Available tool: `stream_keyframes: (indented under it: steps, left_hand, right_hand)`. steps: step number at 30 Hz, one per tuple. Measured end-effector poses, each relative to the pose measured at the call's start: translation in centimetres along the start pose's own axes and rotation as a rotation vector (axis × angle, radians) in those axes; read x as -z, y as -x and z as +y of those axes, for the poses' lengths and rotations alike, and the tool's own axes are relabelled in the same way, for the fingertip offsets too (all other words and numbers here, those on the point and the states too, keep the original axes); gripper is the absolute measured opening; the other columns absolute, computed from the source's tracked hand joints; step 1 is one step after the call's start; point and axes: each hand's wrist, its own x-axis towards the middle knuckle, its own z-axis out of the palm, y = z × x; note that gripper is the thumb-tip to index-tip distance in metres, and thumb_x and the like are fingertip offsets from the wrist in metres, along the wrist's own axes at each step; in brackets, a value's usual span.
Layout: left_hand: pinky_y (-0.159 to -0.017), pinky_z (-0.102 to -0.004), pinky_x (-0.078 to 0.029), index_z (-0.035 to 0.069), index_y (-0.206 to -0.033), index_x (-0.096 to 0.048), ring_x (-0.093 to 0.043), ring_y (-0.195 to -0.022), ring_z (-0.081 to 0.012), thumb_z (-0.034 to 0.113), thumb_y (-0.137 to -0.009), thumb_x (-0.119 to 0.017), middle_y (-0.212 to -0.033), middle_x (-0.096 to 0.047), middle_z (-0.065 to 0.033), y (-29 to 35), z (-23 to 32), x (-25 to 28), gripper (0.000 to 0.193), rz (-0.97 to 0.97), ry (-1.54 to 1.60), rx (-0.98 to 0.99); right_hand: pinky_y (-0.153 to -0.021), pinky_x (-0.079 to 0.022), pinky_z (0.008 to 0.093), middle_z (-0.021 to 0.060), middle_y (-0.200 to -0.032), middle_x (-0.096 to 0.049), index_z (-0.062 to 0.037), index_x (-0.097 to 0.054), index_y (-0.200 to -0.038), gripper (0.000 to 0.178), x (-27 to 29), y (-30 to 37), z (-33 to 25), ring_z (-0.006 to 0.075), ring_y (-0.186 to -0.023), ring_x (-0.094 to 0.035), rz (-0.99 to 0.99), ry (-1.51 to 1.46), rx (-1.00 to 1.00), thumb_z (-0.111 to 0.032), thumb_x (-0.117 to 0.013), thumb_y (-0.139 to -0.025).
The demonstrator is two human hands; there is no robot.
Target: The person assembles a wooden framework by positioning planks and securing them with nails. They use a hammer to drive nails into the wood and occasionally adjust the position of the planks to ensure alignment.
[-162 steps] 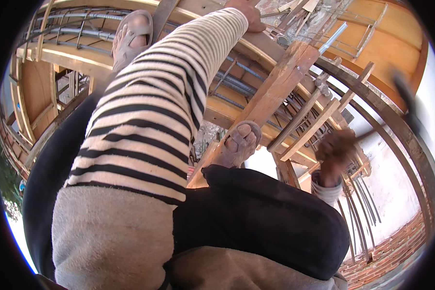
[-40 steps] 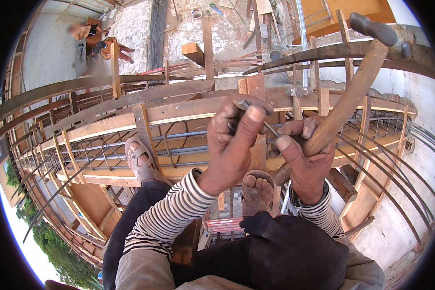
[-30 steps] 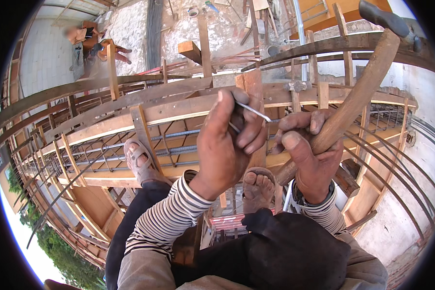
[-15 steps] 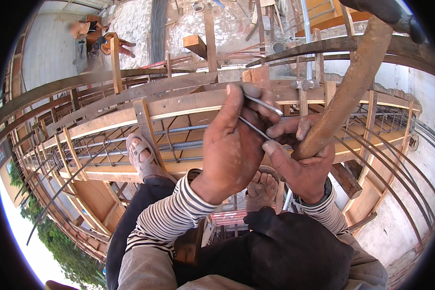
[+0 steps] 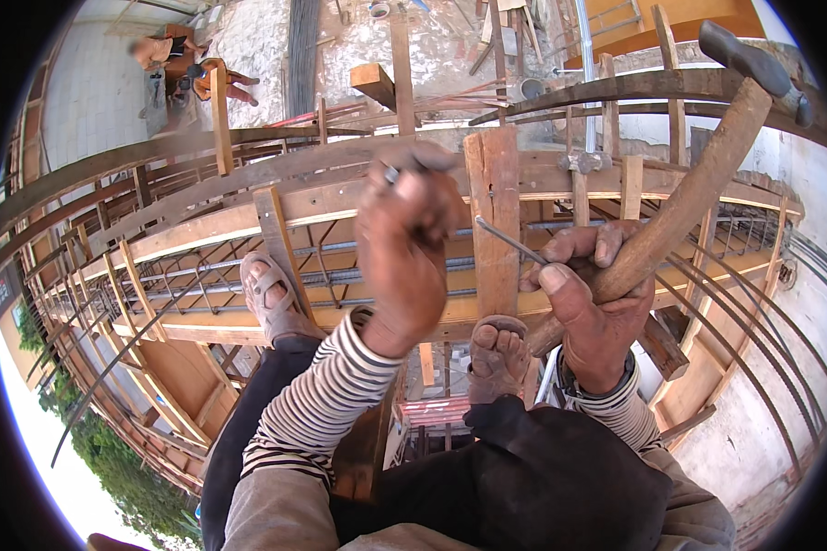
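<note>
My right hand (image 5: 602,303) is closed around the wooden handle of a hammer (image 5: 685,197), whose dark metal head is at the upper right. Its thumb and forefinger also pinch a long nail (image 5: 510,239) that points up and left. My left hand (image 5: 404,248) is smeared by motion, its fingers curled. A shiny metal end, seemingly of another nail (image 5: 390,174), sticks out at its fingertips. Between the hands an upright wooden board (image 5: 493,207) stands across the formwork, apart from the nail's tip.
My sandalled feet rest on the timber formwork (image 5: 377,317), which has steel bars (image 5: 340,275) inside. Bent rebar ends (image 5: 753,340) stick out at the right. Long timber rails (image 5: 276,179) run across. Two people (image 5: 216,83) are far below at the upper left.
My left hand has pulled away to the left and up from the right hand. The right hand, with hammer and nail, has shifted slightly right. The board between them now shows.
</note>
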Motion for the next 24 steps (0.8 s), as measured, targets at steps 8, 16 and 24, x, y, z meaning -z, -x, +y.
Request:
stream_keyframes:
  steps: [8, 16, 24]
  left_hand:
    - [-0.072, -0.0229, -0.048, -0.001, -0.107, -0.065, -0.058, -0.084, -0.0067, 0.015, -0.097, -0.059, -0.099, -0.067, -0.0079, 2.8, -0.4, -1.6, 0.02, -0.11, -0.317, -0.153]
    - [-0.058, -0.0186, -0.046, -0.001, -0.107, -0.063, -0.056, -0.067, -0.0021, 0.016, -0.097, -0.063, -0.086, -0.064, -0.0036, 2.4, -0.6, -2.3, 0.019, -0.138, -0.374, -0.253]
    - [-0.055, -0.025, -0.046, -0.001, -0.1, -0.057, -0.055, -0.062, -0.0081, 0.017, -0.101, -0.055, -0.075, -0.058, -0.0064, 2.3, -1.1, -2.2, 0.019, -0.178, -0.496, -0.139]
  right_hand:
    - [-0.07, -0.059, 0.0316, 0.0172, -0.093, -0.065, -0.0065, -0.036, -0.103, 0.039, -0.7, -0.4, -0.9, 0.0182, -0.078, -0.067, 0.028, -0.06, -0.095, 0.007, -0.066, -0.084]
    - [-0.066, -0.059, 0.032, 0.017, -0.089, -0.066, -0.0067, -0.037, -0.098, 0.035, 0.1, -0.6, -0.4, 0.0192, -0.075, -0.068, -0.042, -0.073, -0.078, 0.005, -0.067, -0.085]
    - [-0.063, -0.057, 0.0307, 0.0149, -0.088, -0.065, -0.0037, -0.042, -0.101, 0.027, 0.1, -0.6, 0.9, 0.0178, -0.073, -0.066, -0.042, 0.164, -0.033, 0.002, -0.066, -0.088]
